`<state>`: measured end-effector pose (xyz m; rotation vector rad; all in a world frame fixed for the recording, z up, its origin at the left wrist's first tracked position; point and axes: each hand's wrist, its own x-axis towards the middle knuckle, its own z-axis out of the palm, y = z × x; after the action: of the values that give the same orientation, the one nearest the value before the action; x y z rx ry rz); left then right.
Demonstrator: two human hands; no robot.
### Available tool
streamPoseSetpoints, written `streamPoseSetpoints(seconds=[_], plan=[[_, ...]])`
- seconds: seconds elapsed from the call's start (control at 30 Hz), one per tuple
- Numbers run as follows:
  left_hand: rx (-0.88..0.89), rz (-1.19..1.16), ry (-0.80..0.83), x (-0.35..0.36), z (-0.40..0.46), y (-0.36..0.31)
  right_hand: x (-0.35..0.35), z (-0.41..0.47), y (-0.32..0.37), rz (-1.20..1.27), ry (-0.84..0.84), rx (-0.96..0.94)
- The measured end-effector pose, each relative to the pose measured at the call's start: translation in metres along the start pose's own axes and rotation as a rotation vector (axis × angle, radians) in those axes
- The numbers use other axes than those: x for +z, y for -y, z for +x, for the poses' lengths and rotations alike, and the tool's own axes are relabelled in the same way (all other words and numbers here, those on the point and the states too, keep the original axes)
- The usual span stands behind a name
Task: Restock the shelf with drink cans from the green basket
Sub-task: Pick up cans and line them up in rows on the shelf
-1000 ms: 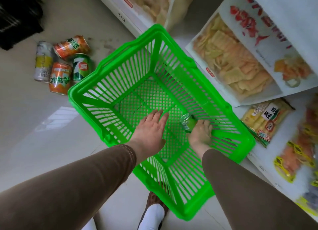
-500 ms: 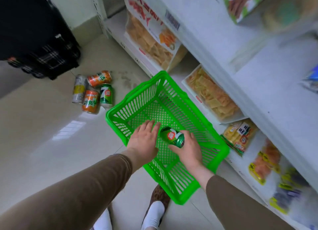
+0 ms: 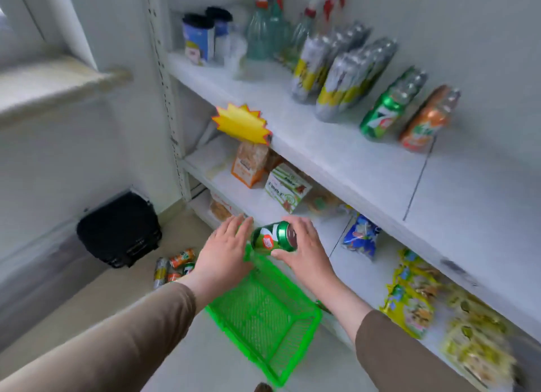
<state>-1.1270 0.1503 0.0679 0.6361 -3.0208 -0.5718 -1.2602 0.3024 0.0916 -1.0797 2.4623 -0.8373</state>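
While the left hand (image 3: 225, 251) hovers flat, the right hand (image 3: 304, 251) grips the green can (image 3: 270, 239).

green can (image 3: 273, 237): lies on its side in the air above the basket, silver top toward the shelf, red dot on its label | green basket (image 3: 265, 314): on the floor beside the shelf, slatted plastic, nothing visible inside | shelf (image 3: 345, 154): white, rows of upright silver, green and orange cans standing on it

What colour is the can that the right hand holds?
Green, with a red-orange spot on its side; the can in the right hand shows best in the head view.
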Motion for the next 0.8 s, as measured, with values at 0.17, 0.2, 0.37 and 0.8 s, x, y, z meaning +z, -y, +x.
streamPoseSetpoints(seconds=[0.17,0.2,0.37,0.8], plan=[[0.136,0.009,-0.143,-0.094,0.017,-0.04,-0.099,-0.003,0.056,0.028,-0.098,-0.053],[0.153,0.009,-0.143,-0.107,0.024,-0.048,-0.116,-0.002,0.062,0.032,-0.106,-0.053],[0.214,-0.006,-0.15,-0.144,0.071,-0.086,-0.192,0.023,0.065,-0.041,-0.161,-0.012],[0.221,0.017,-0.073,-0.137,0.171,-0.132,-0.252,0.137,-0.009,-0.122,-0.132,0.033]])
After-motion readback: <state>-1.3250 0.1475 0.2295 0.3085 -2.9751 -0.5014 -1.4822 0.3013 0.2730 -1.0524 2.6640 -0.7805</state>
